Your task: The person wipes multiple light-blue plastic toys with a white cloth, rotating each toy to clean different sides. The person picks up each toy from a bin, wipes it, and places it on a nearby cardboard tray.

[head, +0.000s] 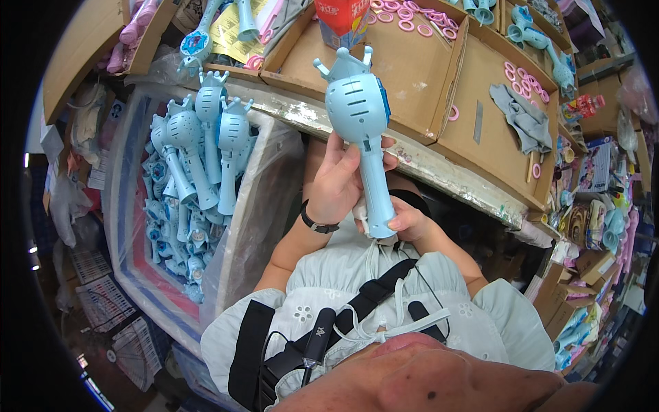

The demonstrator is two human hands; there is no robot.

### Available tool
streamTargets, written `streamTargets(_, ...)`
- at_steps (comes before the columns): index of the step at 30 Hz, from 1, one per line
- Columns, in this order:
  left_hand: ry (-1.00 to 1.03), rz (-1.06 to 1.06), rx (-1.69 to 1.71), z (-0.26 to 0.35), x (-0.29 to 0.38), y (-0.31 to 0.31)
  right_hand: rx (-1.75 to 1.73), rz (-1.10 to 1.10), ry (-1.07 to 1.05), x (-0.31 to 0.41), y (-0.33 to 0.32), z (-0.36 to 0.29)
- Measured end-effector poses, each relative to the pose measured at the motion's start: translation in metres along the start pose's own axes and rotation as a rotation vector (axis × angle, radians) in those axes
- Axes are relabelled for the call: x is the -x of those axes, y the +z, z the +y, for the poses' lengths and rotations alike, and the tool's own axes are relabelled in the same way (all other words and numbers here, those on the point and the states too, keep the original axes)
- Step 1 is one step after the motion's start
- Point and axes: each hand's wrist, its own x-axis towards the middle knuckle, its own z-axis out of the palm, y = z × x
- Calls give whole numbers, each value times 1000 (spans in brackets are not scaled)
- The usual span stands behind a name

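Observation:
Between my two hands stands a light blue plastic toy wand (pixel 356 108) with a crown-shaped top, its slotted and perforated side facing me. My left hand (pixel 337 180) grips the upper handle just below the round head, fingers around behind it. Lower down, my right hand (pixel 409 219) holds the base of the handle, with the thumb on its side. A piece of whitish cloth (pixel 362 213) shows behind the handle, partly hidden. To the left, many similar blue wands (pixel 188 139) fill a plastic-lined bin (pixel 257 170), several standing upright on top of the pile.
Beyond the worn table edge (pixel 304 116) lie cardboard trays (pixel 412 87) with pink rings (pixel 406 24), a red container (pixel 342 20) and a grey cloth (pixel 522 116). A blue wand (pixel 195 44) lies at the upper left. Boxes (pixel 594 265) and a drink bottle (pixel 582 108) are at the right.

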Motion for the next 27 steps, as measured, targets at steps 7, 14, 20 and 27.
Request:
streamTargets(7, 32, -104, -152, -1, 5, -5, 75, 2, -24, 1, -1, -3)
streamTargets(14, 113, 20, -252, -10, 2, -8, 812, 290, -80, 1, 26, -14)
streamTargets(20, 72, 70, -201, -10, 2, -4, 1219, 308, 14, 4, 33, -22)
streamTargets(27, 50, 62, -193, -9, 1, -6, 568, 653, -326, 5, 16, -13)
